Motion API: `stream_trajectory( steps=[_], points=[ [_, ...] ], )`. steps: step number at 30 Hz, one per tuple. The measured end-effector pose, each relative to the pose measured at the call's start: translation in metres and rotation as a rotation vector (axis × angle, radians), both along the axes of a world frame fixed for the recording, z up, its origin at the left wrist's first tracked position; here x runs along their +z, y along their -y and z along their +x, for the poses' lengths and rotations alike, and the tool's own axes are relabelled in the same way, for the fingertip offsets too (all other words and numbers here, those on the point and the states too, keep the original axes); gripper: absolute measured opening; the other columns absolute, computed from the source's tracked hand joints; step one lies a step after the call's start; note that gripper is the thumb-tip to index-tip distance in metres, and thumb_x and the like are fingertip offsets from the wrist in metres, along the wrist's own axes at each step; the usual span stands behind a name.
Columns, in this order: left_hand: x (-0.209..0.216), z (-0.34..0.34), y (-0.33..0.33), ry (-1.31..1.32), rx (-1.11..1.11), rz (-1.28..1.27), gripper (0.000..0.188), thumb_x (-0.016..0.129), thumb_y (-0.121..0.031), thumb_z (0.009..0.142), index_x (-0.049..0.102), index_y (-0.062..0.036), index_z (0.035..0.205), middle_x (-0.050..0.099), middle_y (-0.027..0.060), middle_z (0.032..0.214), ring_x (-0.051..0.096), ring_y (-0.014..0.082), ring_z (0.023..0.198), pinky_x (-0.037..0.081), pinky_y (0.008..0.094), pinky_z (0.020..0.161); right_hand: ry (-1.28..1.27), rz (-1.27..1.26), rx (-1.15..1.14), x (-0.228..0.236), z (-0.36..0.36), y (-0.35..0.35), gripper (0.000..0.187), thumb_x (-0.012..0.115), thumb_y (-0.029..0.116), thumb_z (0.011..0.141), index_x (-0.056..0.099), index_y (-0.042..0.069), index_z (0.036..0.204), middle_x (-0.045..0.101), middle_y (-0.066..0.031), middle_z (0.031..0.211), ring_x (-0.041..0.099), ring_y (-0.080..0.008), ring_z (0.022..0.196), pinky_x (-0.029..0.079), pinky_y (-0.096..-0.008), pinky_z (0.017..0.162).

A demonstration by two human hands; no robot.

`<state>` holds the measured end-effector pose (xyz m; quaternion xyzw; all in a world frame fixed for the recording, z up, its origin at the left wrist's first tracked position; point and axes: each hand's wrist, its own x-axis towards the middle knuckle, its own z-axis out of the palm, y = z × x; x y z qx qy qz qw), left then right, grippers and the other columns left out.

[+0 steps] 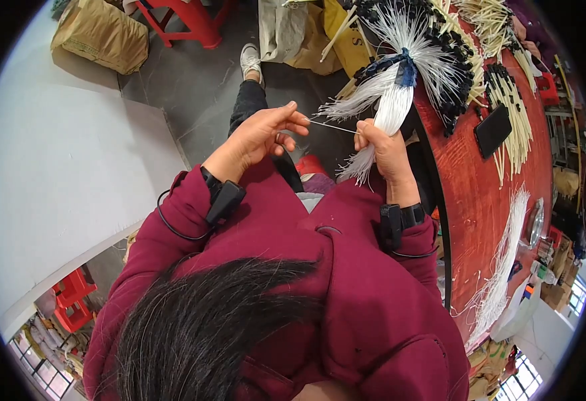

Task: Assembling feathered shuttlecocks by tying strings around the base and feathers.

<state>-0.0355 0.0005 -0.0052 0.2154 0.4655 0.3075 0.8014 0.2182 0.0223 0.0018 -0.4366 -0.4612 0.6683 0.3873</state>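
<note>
While we hold white bundle [390, 113] upright in right hand [386, 150], beside red tabletop [487, 200], left hand [266, 130] pinches one strand [330, 125]. Both grips closed. We judge strands light, springy, slippery; grasp near tie.

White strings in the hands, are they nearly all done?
Not nearly. Done: bundles with black tips lie on the red table. In hand: the right hand grips a white string bundle while the left hand pulls one strand. Left: loose white strings on the table.
</note>
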Motion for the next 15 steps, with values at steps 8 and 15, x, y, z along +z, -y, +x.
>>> stream_trajectory(
  steps=[8, 15],
  points=[
    [-0.001, 0.013, -0.002, -0.141, -0.045, 0.232, 0.023, 0.058, -0.028, 0.092, 0.06, -0.0054, 0.092, 0.061, 0.0019, 0.075, 0.054, 0.0069, 0.053, 0.038, 0.0176, 0.043, -0.017, -0.008, 0.013, 0.002, 0.003, 0.001, 0.027, 0.058, 0.013, 0.086, 0.052, 0.005, 0.06, 0.05, -0.0026, 0.057, 0.05, -0.014, 0.057, 0.041, -0.0272, 0.058],
    [-0.016, -0.005, -0.004, 0.106, -0.091, 0.057, 0.017, 0.061, -0.022, 0.089, 0.059, -0.0061, 0.083, 0.056, -0.0004, 0.069, 0.048, 0.0071, 0.05, 0.034, 0.0172, 0.042, -0.036, 0.0, 0.064, -0.005, 0.004, -0.002, 0.027, 0.057, 0.017, 0.088, 0.056, 0.003, 0.064, 0.054, -0.0036, 0.061, 0.053, -0.0142, 0.061, 0.042, -0.0271, 0.063]
  ],
)
